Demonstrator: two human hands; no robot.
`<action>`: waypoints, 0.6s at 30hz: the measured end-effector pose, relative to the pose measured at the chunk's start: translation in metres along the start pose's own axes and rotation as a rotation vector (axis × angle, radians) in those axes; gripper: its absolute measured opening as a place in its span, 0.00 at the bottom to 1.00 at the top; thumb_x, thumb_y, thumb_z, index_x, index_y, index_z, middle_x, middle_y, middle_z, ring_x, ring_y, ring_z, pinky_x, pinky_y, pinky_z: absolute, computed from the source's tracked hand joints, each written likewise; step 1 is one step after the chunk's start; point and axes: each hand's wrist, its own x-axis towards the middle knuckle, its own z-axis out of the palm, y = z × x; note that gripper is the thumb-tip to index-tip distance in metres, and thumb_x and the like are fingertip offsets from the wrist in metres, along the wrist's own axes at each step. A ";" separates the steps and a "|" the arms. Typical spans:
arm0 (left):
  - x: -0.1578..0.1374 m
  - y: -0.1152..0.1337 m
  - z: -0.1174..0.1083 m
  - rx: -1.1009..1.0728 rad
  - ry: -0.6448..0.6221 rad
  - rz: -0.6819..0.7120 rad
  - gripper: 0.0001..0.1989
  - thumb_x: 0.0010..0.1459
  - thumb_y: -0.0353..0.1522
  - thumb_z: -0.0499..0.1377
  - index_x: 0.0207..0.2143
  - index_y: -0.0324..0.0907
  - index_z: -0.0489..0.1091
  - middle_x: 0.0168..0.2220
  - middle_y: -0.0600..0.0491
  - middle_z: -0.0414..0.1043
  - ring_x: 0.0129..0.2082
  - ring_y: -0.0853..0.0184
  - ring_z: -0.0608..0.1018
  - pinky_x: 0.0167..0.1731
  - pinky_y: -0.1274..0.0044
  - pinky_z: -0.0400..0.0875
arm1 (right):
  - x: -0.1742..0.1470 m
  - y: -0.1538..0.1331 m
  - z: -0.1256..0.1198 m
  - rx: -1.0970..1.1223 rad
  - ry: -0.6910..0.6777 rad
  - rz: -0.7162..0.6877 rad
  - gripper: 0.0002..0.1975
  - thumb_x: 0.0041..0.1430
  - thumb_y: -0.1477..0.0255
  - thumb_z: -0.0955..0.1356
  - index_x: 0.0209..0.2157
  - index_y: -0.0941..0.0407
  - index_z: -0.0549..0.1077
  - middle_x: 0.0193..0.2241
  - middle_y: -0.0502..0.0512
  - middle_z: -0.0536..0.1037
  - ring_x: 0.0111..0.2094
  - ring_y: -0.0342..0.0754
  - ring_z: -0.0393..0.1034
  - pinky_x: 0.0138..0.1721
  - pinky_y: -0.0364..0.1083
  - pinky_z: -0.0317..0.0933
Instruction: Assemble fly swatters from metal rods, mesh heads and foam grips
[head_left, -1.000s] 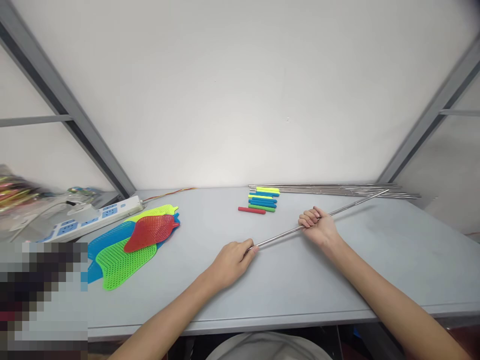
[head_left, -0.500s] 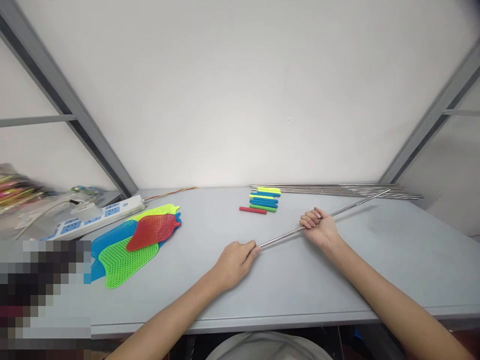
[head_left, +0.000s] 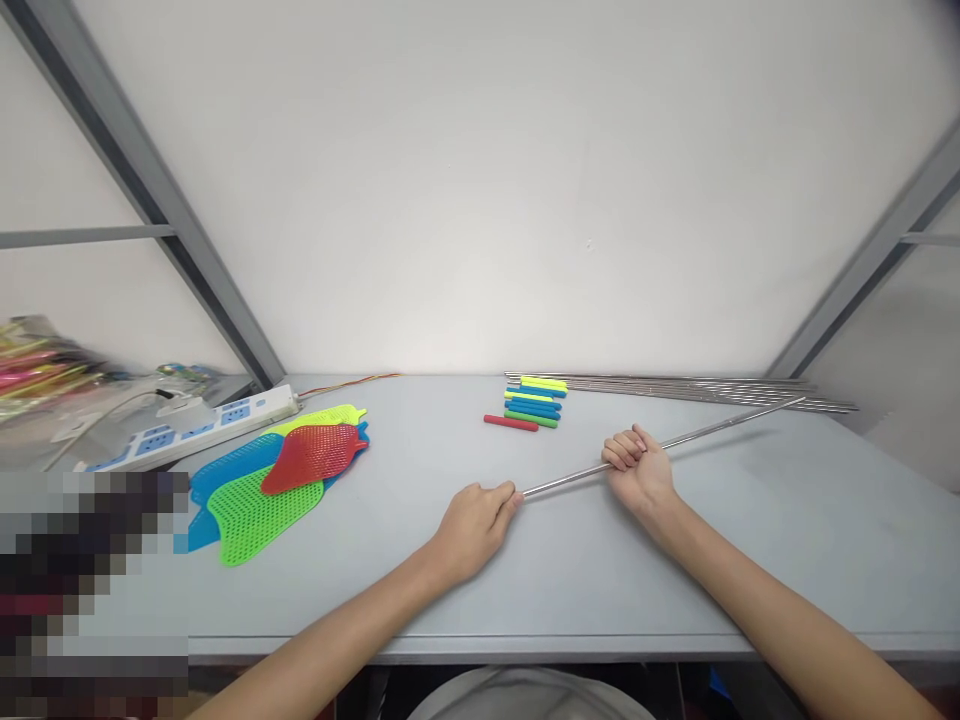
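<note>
A thin silvery metal rod (head_left: 720, 427) with stepped sections slants above the table, its far end up to the right. My left hand (head_left: 478, 528) is closed around the near end, which its fingers hide. My right hand (head_left: 637, 468) grips the rod near its middle, fingers curled over it and palm partly turned up. Beyond the hands lie short coloured plastic handles: a red handle (head_left: 511, 423), a green handle (head_left: 531, 418), and several blue and yellow ones. More metal rods (head_left: 675, 388) lie in a bundle along the wall.
On the left, perforated fly swatter heads overlap: a red head (head_left: 315, 459), a green head (head_left: 266, 515), plus blue and yellow ones. Behind them is a white power strip (head_left: 217, 425) with cables. Plastic-wrapped items (head_left: 45, 375) sit at far left. Grey frame posts (head_left: 187, 220) flank the table.
The rod slants less steeply, its far end having swung slightly down and to the right. My right hand has tilted with it, while my left keeps its hold. The whole view has shifted a little.
</note>
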 end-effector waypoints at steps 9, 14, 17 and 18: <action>0.001 0.003 0.001 -0.057 -0.004 -0.001 0.19 0.57 0.38 0.33 0.22 0.42 0.56 0.16 0.57 0.59 0.19 0.71 0.63 0.23 0.79 0.54 | -0.002 0.009 -0.002 -0.116 -0.022 -0.009 0.16 0.51 0.75 0.57 0.16 0.56 0.44 0.10 0.42 0.43 0.11 0.36 0.41 0.10 0.38 0.43; 0.001 0.003 0.002 -0.047 -0.002 0.006 0.19 0.57 0.38 0.33 0.22 0.42 0.56 0.17 0.57 0.59 0.19 0.70 0.63 0.22 0.80 0.53 | -0.004 0.010 0.000 -0.072 0.000 -0.005 0.15 0.51 0.75 0.57 0.16 0.56 0.44 0.10 0.42 0.43 0.11 0.36 0.40 0.10 0.38 0.42; 0.004 0.004 0.004 -0.030 0.002 0.016 0.19 0.57 0.38 0.32 0.22 0.43 0.56 0.16 0.57 0.59 0.19 0.70 0.63 0.22 0.80 0.53 | -0.005 0.010 0.002 -0.053 0.000 -0.007 0.16 0.50 0.75 0.58 0.16 0.56 0.44 0.10 0.42 0.43 0.11 0.36 0.40 0.10 0.38 0.41; 0.005 0.004 0.005 -0.022 0.003 0.022 0.19 0.57 0.38 0.32 0.23 0.43 0.56 0.16 0.57 0.59 0.18 0.70 0.63 0.21 0.80 0.53 | -0.005 0.011 0.002 -0.053 -0.001 -0.012 0.16 0.50 0.75 0.58 0.16 0.56 0.44 0.10 0.42 0.43 0.11 0.36 0.40 0.10 0.38 0.41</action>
